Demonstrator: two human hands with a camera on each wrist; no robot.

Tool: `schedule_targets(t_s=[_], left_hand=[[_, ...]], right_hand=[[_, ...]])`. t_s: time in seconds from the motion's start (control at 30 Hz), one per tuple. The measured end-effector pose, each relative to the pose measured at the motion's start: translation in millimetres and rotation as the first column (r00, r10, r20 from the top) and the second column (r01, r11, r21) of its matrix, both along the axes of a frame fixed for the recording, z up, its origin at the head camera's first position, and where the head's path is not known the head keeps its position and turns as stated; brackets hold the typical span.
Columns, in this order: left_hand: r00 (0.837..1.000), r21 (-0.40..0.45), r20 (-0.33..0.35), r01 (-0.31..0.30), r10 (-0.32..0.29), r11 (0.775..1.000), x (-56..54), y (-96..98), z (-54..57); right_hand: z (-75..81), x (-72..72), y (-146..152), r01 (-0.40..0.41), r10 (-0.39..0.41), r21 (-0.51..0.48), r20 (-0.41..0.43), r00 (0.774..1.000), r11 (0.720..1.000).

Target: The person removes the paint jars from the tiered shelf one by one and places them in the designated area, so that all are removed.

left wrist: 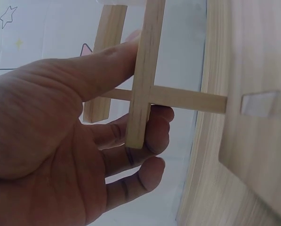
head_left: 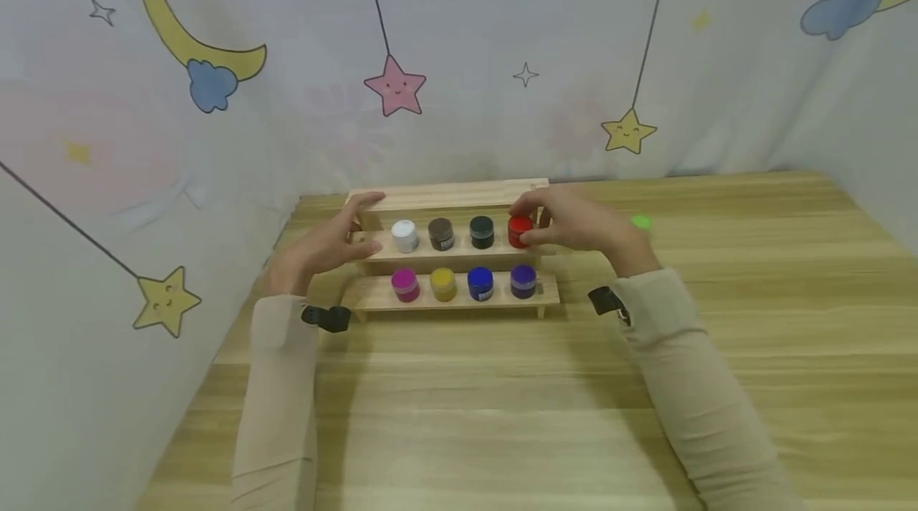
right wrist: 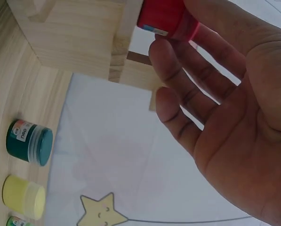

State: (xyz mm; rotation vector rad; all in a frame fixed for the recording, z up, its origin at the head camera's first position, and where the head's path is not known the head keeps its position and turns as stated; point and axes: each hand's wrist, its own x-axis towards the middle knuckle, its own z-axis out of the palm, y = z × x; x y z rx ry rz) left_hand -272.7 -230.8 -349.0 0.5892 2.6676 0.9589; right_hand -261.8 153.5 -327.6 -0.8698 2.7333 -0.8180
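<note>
A three-tier wooden rack (head_left: 448,194) stands on the table. My left hand (head_left: 323,244) grips its left end, thumb and fingers either side of a wooden strip (left wrist: 147,80). At the right end of the middle tier, my right hand (head_left: 584,220) pinches a red paint jar (head_left: 519,232), also in the right wrist view as a red jar (right wrist: 168,19). Left of it on that tier sit a dark green jar (head_left: 482,232), a brown jar (head_left: 441,234) and a white jar (head_left: 405,236). The lowest tier bears magenta (head_left: 405,285), yellow (head_left: 443,284), blue (head_left: 480,284) and purple jars (head_left: 523,281).
Beyond my right wrist a bright green lid (head_left: 641,222) shows on the table. In the right wrist view, a teal jar (right wrist: 29,142) and a pale yellow jar (right wrist: 23,197) stand on the wood-grain table (head_left: 459,415). A printed curtain (head_left: 473,128) hangs behind the rack.
</note>
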Motion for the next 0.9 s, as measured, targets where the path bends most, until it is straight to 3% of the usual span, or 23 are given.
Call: schedule_targets(t_s=[0.37,0.9], left_hand=[[1.0,0.003,-0.004,0.018,-0.018,1.0,2.2,0.3,0.8],[1.0,-0.002,0.012,0.003,-0.003,1.0,-2.2,-0.6,0.3]], right_hand=[[-3.7,-2.7,1.0,-0.027,0.027,-0.018,0.005,1.0,0.999],[1.5,-1.4,11.4,0.044,-0.044,-0.002,0.052,0.998,0.999]])
